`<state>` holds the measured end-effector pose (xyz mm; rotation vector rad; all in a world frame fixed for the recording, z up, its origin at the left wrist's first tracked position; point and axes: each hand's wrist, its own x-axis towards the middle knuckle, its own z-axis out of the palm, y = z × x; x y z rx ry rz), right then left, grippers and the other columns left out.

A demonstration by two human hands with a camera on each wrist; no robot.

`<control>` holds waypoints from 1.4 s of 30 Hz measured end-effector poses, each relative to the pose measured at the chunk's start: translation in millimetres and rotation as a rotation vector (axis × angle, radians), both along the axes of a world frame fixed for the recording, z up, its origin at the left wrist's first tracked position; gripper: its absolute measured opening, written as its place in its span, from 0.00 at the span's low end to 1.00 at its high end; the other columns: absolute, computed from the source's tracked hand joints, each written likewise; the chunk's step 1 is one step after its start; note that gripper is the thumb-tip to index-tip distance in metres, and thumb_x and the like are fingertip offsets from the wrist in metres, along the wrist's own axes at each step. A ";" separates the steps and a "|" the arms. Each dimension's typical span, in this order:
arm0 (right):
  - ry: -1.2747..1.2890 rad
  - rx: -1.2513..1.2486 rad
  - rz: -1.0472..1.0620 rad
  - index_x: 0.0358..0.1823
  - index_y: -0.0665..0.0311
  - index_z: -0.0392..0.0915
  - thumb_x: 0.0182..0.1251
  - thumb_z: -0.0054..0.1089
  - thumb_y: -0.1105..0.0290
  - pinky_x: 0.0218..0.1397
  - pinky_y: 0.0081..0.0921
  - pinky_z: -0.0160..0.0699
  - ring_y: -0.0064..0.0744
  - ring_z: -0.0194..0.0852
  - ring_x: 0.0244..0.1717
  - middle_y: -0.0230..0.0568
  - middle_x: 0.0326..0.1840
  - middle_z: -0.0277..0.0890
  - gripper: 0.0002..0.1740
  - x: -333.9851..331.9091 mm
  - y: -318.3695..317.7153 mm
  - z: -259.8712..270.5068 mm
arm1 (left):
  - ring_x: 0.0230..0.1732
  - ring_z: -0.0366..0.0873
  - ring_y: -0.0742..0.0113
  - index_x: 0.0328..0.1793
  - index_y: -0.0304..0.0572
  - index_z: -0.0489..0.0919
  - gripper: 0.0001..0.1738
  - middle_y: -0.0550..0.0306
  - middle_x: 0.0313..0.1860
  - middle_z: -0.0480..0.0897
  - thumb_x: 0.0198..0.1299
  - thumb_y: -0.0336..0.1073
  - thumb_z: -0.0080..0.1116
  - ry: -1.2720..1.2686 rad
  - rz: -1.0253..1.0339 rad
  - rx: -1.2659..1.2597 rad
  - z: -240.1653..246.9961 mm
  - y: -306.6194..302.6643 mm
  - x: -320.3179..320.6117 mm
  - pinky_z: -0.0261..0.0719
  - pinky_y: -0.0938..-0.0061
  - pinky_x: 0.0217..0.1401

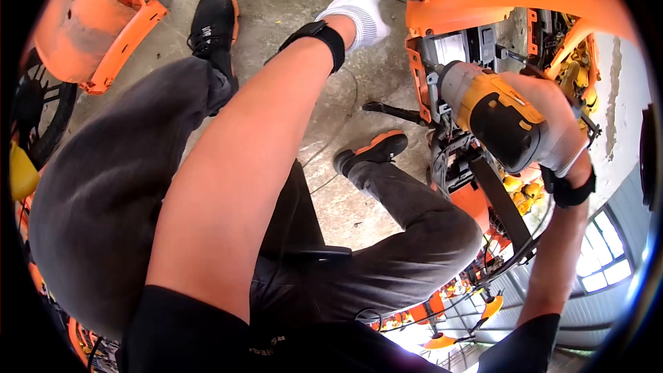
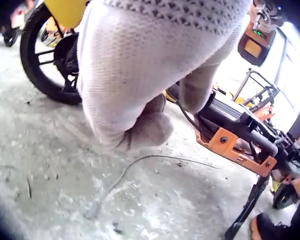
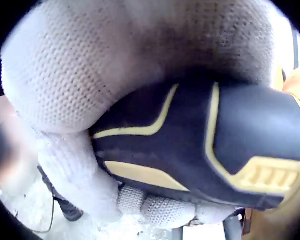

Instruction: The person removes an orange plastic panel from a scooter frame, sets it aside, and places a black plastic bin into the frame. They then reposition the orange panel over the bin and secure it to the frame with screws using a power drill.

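Curling round the black-and-yellow power tool [image 1: 496, 114], a gloved right hand [image 1: 556, 112]

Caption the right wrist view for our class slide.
A white-gloved right hand grips a black-and-yellow power tool.

The white-gloved right hand [image 3: 110, 65] grips a tool [image 3: 190, 145] (black, with yellow trim).

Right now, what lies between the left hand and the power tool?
From the left hand to the power tool, the head view shows floor, then an orange bracket and grey parts.
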<state>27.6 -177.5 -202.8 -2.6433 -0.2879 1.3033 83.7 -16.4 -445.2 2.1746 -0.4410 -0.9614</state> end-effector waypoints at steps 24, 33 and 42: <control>-0.805 0.519 -1.241 0.43 0.64 0.80 0.56 0.65 0.75 0.42 0.21 0.76 0.21 0.77 0.37 0.29 0.37 0.79 0.12 -254.2 42.6 -10.8 | 0.16 0.72 0.77 0.35 0.39 0.76 0.08 0.62 0.21 0.77 0.61 0.35 0.52 0.501 -0.241 -0.228 122.9 46.8 -74.1 0.71 0.82 0.16; -0.902 0.937 -1.485 0.49 0.65 0.75 0.55 0.67 0.77 0.46 0.23 0.76 0.24 0.76 0.40 0.33 0.40 0.78 0.19 -292.4 39.1 -13.7 | 0.22 0.74 0.76 0.41 0.39 0.81 0.11 0.61 0.24 0.78 0.63 0.36 0.49 0.342 -0.693 0.074 143.8 63.3 -149.7 0.73 0.77 0.25; -1.059 0.930 -1.567 0.48 0.68 0.77 0.55 0.67 0.73 0.41 0.21 0.79 0.24 0.77 0.41 0.38 0.43 0.79 0.18 -320.9 37.4 -4.8 | 0.53 0.76 0.44 0.49 0.32 0.79 0.27 0.37 0.48 0.80 0.65 0.52 0.47 -0.016 -1.107 0.363 142.0 72.2 -202.3 0.72 0.64 0.57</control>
